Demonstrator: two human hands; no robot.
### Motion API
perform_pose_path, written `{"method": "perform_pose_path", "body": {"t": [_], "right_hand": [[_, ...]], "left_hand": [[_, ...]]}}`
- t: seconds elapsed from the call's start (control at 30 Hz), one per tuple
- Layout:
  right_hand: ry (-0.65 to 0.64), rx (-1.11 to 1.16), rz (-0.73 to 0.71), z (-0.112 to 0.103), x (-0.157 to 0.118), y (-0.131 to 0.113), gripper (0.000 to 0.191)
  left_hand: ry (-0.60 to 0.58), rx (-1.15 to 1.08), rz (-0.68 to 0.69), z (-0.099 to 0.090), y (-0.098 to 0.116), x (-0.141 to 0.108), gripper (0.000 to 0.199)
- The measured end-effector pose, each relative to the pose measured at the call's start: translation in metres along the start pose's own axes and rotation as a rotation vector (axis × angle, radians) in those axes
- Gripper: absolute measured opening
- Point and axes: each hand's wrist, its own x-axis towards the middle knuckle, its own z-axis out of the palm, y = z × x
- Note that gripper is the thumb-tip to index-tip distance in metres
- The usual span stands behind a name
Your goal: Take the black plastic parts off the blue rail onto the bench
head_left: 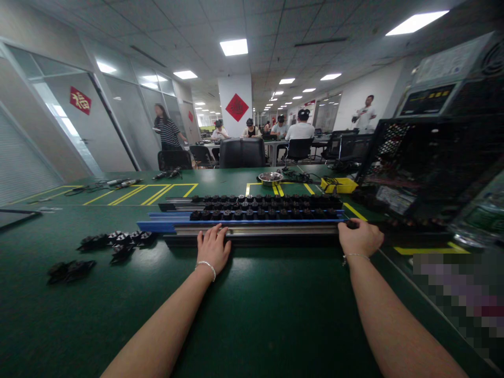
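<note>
My left hand [213,249] lies with its fingers spread over a long black and silver rail [275,231], near the rail's left part. At the rail's right end my right hand [360,236] is closed around a small black handle-like object [352,224], mostly hidden by the fingers. Behind the rail run blue strips [157,226] and two rows of black socket-like modules [250,214]. Several loose black modules [122,244] lie on the green table to the left of my left hand.
A metal bowl [270,179] and a yellow tray [338,185] stand farther back on the green table [268,315]. An open computer case [425,163] and a plastic bottle [484,220] stand at the right. Cables [118,182] lie at the back left. Several people are beyond the table.
</note>
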Motion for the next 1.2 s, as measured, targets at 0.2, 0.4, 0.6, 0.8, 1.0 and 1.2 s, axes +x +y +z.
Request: {"method": "perform_pose_path", "body": {"t": [0.2, 0.4, 0.6, 0.8, 1.0, 1.2], "right_hand": [[0.025, 0.037, -0.042, 0.002, -0.001, 0.001, 0.025], [0.010, 0.062, -0.070, 0.002, -0.004, -0.002, 0.026], [-0.038, 0.065, -0.084, 0.001, -0.004, -0.005, 0.025], [-0.034, 0.103, -0.081, 0.000, -0.006, -0.008, 0.027], [-0.056, 0.104, -0.096, 0.001, -0.008, -0.010, 0.024], [-0.070, 0.109, -0.127, 0.000, -0.011, -0.013, 0.023]], "left_hand": [[-0.015, 0.022, -0.016, 0.001, 0.003, 0.001, 0.048], [-0.022, 0.017, -0.017, 0.001, 0.002, 0.001, 0.048], [-0.015, 0.007, -0.009, 0.004, -0.001, 0.001, 0.047], [-0.008, 0.004, -0.007, 0.004, 0.000, 0.001, 0.046], [-0.015, 0.002, -0.006, 0.002, 0.001, 0.001, 0.045], [-0.014, 0.006, -0.004, 0.000, 0.001, 0.001, 0.044]]}}
